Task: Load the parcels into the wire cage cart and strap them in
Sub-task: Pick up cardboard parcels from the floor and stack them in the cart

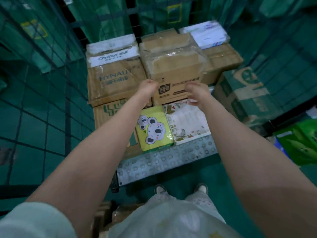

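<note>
Hidden fingers on left hand (147, 88); right hand (196, 94) blurred.

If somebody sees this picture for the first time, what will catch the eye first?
The left hand and the right hand reach up the middle to the front of a tape-wrapped cardboard box in the centre. Just below it lies a bright yellow pack with cartoon koalas, beside a floral pack. Green wire mesh walls the left side.
</note>
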`<action>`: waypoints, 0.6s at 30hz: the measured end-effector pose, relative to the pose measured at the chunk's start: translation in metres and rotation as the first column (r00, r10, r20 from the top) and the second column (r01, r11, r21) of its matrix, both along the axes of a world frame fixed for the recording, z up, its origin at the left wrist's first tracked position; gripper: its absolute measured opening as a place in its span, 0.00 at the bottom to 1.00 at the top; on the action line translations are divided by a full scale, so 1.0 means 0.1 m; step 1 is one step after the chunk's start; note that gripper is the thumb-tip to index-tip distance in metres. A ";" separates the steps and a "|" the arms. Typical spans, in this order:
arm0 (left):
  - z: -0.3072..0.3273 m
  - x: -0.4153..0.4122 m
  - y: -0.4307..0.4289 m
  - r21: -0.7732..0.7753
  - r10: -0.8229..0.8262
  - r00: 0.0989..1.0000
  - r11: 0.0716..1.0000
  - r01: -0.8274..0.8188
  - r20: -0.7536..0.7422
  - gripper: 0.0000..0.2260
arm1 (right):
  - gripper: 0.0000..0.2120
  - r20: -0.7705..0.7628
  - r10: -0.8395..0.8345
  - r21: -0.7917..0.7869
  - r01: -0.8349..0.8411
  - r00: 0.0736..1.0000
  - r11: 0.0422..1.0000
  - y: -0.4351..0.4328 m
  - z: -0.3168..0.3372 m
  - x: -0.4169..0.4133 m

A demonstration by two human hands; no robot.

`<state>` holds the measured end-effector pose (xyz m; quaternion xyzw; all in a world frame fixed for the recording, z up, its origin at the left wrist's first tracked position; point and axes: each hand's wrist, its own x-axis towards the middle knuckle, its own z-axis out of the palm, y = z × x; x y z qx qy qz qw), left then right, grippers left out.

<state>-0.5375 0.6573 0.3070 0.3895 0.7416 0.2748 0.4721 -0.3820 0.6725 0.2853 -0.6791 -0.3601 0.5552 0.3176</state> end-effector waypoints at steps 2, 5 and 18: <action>0.04 0.23 0.00 0.014 -0.072 0.997 0.997 0.072 0.002 0.14 | 0.10 0.007 -0.050 0.018 0.049 0.999 0.999 -0.08 0.05 0.25; 0.10 0.63 -0.01 0.009 -0.189 0.982 0.982 0.189 0.005 0.12 | 0.10 0.016 -0.143 0.039 0.142 0.990 0.989 -0.24 0.12 0.65; 0.25 2.55 -0.80 0.002 -0.477 0.879 0.879 0.477 0.021 0.05 | 0.04 -0.040 -0.482 0.046 0.484 0.875 0.874 -1.65 0.22 2.52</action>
